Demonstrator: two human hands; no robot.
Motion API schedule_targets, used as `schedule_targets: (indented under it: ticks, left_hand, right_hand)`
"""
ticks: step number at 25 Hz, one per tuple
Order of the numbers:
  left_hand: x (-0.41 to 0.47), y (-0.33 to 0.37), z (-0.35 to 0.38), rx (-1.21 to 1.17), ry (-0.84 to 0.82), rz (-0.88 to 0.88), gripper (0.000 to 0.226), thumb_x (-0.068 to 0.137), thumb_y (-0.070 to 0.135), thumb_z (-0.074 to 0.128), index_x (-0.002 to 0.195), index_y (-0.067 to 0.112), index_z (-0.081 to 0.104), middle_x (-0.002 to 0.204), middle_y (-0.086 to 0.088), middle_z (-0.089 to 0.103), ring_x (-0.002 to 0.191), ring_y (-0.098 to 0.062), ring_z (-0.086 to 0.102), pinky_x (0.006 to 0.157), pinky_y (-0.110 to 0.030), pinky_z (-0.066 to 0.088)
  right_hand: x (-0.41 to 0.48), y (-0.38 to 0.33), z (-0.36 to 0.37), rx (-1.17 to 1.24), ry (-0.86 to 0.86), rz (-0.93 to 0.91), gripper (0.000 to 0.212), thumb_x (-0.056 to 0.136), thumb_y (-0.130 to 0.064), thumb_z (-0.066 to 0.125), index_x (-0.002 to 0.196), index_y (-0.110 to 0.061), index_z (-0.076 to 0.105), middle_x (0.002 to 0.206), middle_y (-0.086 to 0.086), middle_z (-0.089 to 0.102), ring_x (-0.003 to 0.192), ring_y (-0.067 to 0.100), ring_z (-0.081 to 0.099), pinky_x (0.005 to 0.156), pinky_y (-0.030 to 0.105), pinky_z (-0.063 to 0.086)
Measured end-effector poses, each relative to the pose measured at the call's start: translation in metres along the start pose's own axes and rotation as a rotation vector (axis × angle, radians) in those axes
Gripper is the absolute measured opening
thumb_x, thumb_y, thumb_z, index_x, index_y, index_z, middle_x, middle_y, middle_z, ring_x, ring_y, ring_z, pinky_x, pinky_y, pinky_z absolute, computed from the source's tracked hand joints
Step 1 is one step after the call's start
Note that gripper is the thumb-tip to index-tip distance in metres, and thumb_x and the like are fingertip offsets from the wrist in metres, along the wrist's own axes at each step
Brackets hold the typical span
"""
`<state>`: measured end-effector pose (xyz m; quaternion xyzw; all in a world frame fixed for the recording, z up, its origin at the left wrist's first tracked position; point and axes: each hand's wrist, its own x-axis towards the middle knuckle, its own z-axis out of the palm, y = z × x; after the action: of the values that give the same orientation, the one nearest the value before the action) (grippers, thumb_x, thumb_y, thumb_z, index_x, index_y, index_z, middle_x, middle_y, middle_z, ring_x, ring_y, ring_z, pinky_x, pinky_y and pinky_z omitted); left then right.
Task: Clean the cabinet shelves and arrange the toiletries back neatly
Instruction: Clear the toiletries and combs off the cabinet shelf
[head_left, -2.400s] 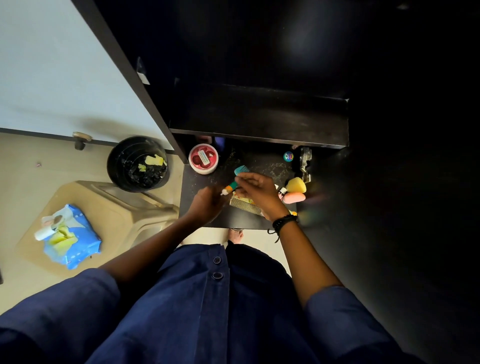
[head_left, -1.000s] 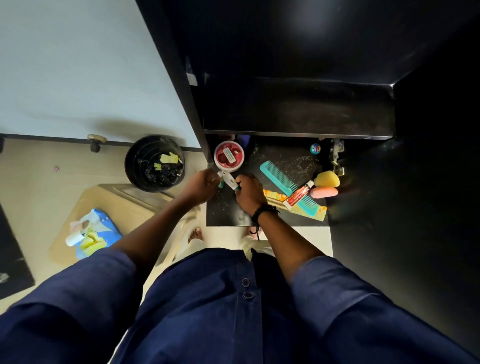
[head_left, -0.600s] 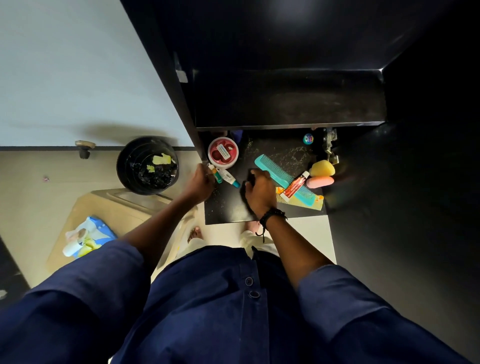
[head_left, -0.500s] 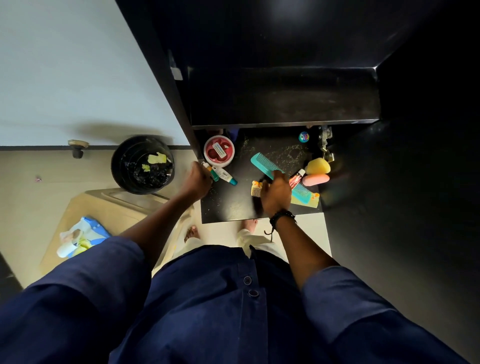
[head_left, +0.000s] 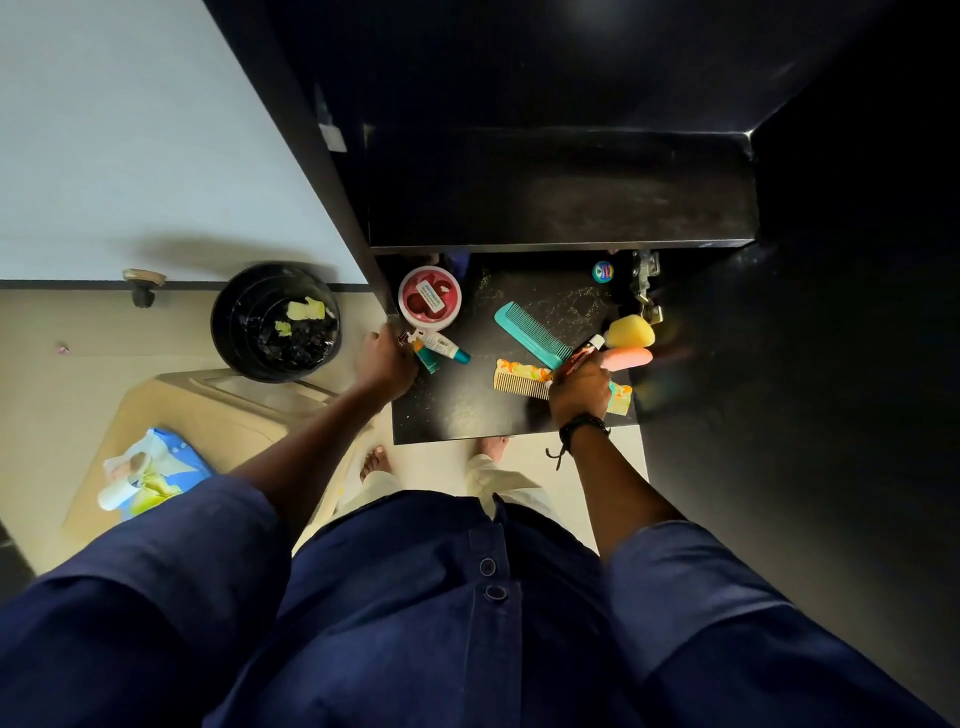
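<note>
**Toiletries scattered on the lower shelf, both hands at its front edge**

The lower shelf (head_left: 467, 405) of the dark cabinet carries the toiletries, and pale specks dust its surface. The right hand (head_left: 579, 389) lies over the right half of a cream comb (head_left: 519, 379), its fingers curled round the lower end of a red tube (head_left: 584, 353) that slants up towards a yellow sponge (head_left: 630, 332). A pink bar (head_left: 631, 357) sits just below the sponge. A teal comb (head_left: 530, 335) lies diagonally, its lower end by the tube.

At the shelf's left front corner the left hand (head_left: 387, 364) rests with bent fingers beside two small tubes (head_left: 441, 347); whether it grips anything cannot be told. A red-lidded jar (head_left: 430, 299) stands behind them, and a small blue round pot (head_left: 602, 270) sits at the back right. The upper shelf (head_left: 561, 192) is bare and streaked.

On the floor to the left stand a black bin (head_left: 275, 322) with yellow scraps and a beige stool (head_left: 218, 410) holding a blue pack (head_left: 161, 473).
</note>
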<state>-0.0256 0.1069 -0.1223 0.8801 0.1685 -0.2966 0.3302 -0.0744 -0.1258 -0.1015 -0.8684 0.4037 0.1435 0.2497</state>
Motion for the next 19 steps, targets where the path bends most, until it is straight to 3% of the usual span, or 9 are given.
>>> schedule_targets:
  ticks: [3,5,9,12,15,19]
  left_hand:
    - [-0.005,-0.005,0.000,-0.055,0.008,0.042,0.040,0.096,0.019,0.046,0.135,0.013,0.040,0.127,-0.016,0.046,0.105,-0.030,0.056,0.087,-0.046,0.053]
    - [-0.008,-0.007,0.001,-0.059,-0.008,0.057,0.041,0.096,0.020,0.047,0.136,0.016,0.039,0.127,-0.016,0.046,0.102,-0.030,0.058,0.084,-0.048,0.055]
    - [-0.017,-0.006,0.002,-0.047,-0.003,0.079,0.046,0.096,0.013,0.047,0.140,0.011,0.035,0.138,-0.018,0.040,0.120,-0.032,0.048,0.098,-0.043,0.046]
    - [-0.024,-0.006,0.005,-0.072,-0.034,0.087,0.049,0.097,0.015,0.047,0.142,0.009,0.030,0.142,-0.018,0.034,0.126,-0.032,0.043,0.100,-0.042,0.044]
    - [-0.029,-0.010,0.005,-0.111,-0.060,0.104,0.052,0.097,0.019,0.047,0.145,0.014,0.027,0.143,-0.017,0.033,0.127,-0.031,0.043,0.101,-0.045,0.045]
    - [-0.037,-0.013,0.001,-0.135,-0.038,0.097,0.052,0.097,0.015,0.045,0.146,0.015,0.025,0.145,-0.015,0.032,0.129,-0.030,0.040,0.101,-0.042,0.042]
  right_hand:
    - [0.006,-0.003,0.007,0.141,-0.048,0.052,0.045,0.089,-0.013,0.062,0.127,-0.003,0.040,0.112,0.016,0.061,0.101,0.032,0.061,0.074,0.035,0.048]
    - [0.008,-0.003,0.014,0.163,-0.047,0.047,0.037,0.086,-0.014,0.065,0.116,0.001,0.052,0.110,0.019,0.065,0.102,0.037,0.062,0.079,0.039,0.049]
    - [-0.002,-0.017,0.024,0.248,-0.043,-0.178,0.017,0.087,-0.013,0.062,0.090,0.003,0.067,0.089,0.022,0.070,0.084,0.035,0.066,0.065,0.034,0.048]
    - [-0.007,-0.041,0.031,0.169,-0.189,-0.342,0.015,0.084,-0.006,0.059,0.087,0.003,0.071,0.087,0.021,0.071,0.079,0.031,0.066,0.065,0.032,0.049]
    - [-0.005,-0.070,0.037,0.140,-0.318,-0.371,0.013,0.083,-0.006,0.061,0.077,0.000,0.070,0.078,0.018,0.069,0.070,0.022,0.057,0.065,0.026,0.043]
    - [0.010,-0.092,0.048,0.090,-0.361,-0.373,0.017,0.084,-0.010,0.060,0.081,-0.001,0.073,0.086,0.020,0.072,0.082,0.032,0.066,0.067,0.028,0.045]
